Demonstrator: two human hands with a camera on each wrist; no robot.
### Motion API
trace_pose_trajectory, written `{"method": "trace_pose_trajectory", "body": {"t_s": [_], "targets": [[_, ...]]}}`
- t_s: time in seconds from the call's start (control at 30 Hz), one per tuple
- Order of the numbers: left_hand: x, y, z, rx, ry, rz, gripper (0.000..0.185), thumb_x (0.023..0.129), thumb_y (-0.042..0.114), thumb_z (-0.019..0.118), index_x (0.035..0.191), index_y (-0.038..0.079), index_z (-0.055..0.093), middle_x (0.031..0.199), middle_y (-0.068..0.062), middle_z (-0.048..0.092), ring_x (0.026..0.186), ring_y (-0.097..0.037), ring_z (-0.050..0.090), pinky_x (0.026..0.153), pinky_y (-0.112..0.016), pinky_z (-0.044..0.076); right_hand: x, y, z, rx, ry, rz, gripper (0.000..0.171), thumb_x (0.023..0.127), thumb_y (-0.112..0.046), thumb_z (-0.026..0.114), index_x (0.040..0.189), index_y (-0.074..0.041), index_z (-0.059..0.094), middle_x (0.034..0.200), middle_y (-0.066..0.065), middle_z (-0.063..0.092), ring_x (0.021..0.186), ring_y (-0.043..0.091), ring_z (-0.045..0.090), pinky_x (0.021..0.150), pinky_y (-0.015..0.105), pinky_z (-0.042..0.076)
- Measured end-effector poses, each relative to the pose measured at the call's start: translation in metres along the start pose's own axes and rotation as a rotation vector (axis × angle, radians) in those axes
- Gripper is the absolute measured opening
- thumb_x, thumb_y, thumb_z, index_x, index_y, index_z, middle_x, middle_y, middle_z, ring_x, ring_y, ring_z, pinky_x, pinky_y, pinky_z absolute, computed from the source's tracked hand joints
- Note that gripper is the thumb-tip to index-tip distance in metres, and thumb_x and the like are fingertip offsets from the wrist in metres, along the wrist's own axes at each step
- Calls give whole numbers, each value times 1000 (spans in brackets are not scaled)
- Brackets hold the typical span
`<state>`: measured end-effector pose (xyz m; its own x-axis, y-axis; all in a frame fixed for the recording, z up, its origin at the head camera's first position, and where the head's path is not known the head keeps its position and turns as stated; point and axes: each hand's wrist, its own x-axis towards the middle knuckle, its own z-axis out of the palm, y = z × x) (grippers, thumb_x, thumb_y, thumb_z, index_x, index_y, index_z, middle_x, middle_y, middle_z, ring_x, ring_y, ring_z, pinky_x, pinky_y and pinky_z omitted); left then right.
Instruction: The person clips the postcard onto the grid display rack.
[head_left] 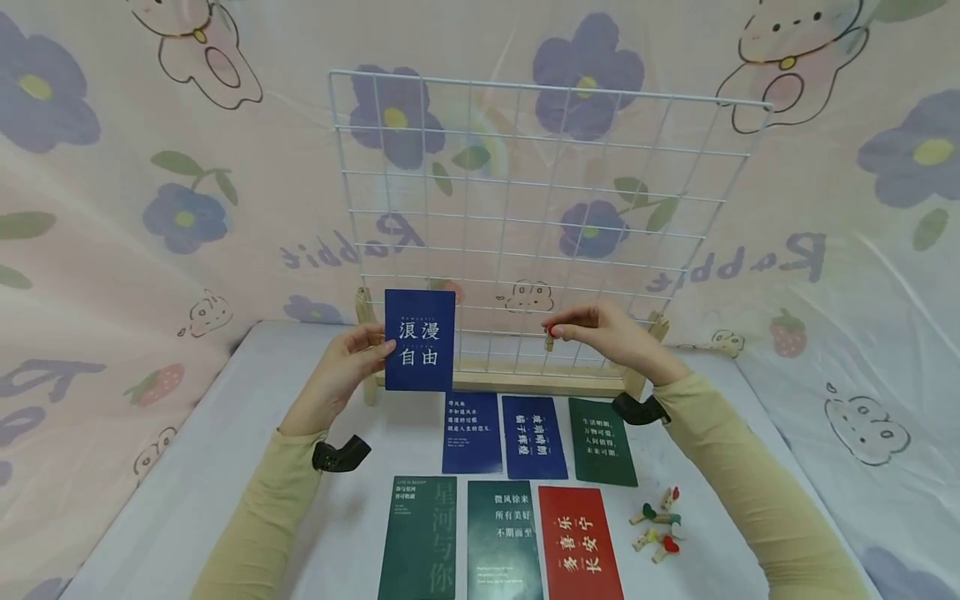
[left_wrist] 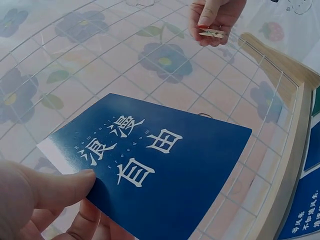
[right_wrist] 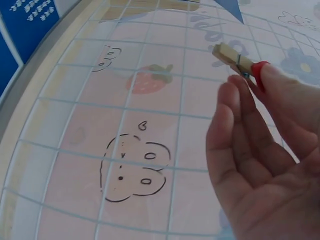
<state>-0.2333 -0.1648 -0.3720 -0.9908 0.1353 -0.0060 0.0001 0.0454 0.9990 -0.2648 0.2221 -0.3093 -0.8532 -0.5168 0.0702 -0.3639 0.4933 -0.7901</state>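
My left hand (head_left: pixel 347 364) pinches a blue card (head_left: pixel 420 340) with white characters by its left edge, thumb on the printed face. The card stands upright in front of the lower left of a white wire grid (head_left: pixel 510 225). In my right hand (head_left: pixel 600 329), thumb and finger pinch a small wooden clothespin (right_wrist: pixel 233 56) with a red ornament at its held end. That hand is before the grid's lower right part, and the clothespin's free end points away from the fingers.
The grid stands in a wooden base (head_left: pixel 540 384). In front lie two blue cards, a dark green card (head_left: pixel 602 442), two larger green cards and a red card (head_left: pixel 579 546). Several clothespins (head_left: pixel 657 533) with coloured ornaments lie at the right. A patterned cloth (head_left: pixel 112 250) hangs behind.
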Motion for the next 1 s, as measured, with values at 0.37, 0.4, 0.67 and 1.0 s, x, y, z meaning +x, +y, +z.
{"method": "trace_pose_trajectory", "body": {"t_s": [0.37, 0.4, 0.67, 1.0], "targets": [[4, 13, 7, -5, 35, -37, 38, 95, 16, 62, 128, 3, 48, 114, -8, 50, 100, -19, 54, 98, -38, 44, 6, -12, 0, -5, -2, -8, 26, 96, -19, 61, 117, -5, 68, 104, 7, 70, 100, 26, 63, 96, 44, 47], [4, 14, 7, -11, 33, -29, 37, 95, 15, 61, 128, 2, 49, 113, -8, 50, 99, -18, 54, 97, -37, 45, 7, -13, 0, -5, -1, -7, 26, 95, -19, 62, 116, -6, 68, 104, 6, 70, 101, 25, 63, 96, 44, 47], [7, 20, 8, -38, 50, 4, 28, 95, 14, 61, 120, 4, 52, 104, -4, 50, 93, -14, 52, 92, -34, 46, 13, -23, -4, -6, 9, -30, 25, 94, -21, 63, 115, -8, 69, 105, 4, 70, 101, 20, 63, 97, 45, 46], [9, 32, 6, -47, 53, 1, 35, 96, 16, 61, 126, 4, 48, 109, -4, 48, 98, -15, 51, 92, -29, 44, 24, -37, -11, 80, 22, -81, 27, 92, -16, 66, 114, -1, 68, 98, 9, 72, 98, 21, 65, 95, 38, 48]]}}
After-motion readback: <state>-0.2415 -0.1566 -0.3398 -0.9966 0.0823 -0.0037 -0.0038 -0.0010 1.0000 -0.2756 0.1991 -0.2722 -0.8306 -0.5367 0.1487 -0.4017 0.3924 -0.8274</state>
